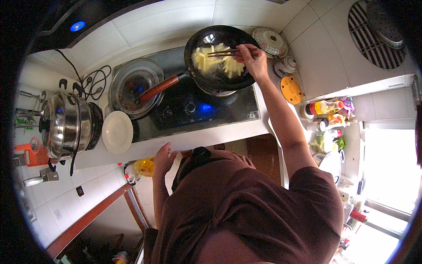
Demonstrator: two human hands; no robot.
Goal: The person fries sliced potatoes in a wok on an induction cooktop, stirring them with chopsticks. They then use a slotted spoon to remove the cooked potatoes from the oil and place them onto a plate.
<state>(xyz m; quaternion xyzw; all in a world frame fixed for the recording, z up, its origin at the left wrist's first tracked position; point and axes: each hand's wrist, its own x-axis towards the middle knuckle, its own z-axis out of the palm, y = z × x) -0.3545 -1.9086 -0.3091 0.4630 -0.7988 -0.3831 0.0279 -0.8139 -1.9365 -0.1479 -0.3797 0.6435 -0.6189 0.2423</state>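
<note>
A black wok sits on the right side of the black glass hob, its wooden handle pointing down and left. Pale yellow strips of food, like cut potato, lie in bubbling liquid inside it. My right hand reaches over the wok's right rim and grips a pair of dark chopsticks, whose tips are among the strips. My left hand hangs at the counter's front edge with fingers apart, holding nothing. Nearest it on the counter stands a white plate.
A glass lid rests on the hob's left side, under the wok handle. Further left stands a steel steamer pot. Behind the wok are a floral lidded pot and an orange cat-shaped mat. Bottles line the right counter.
</note>
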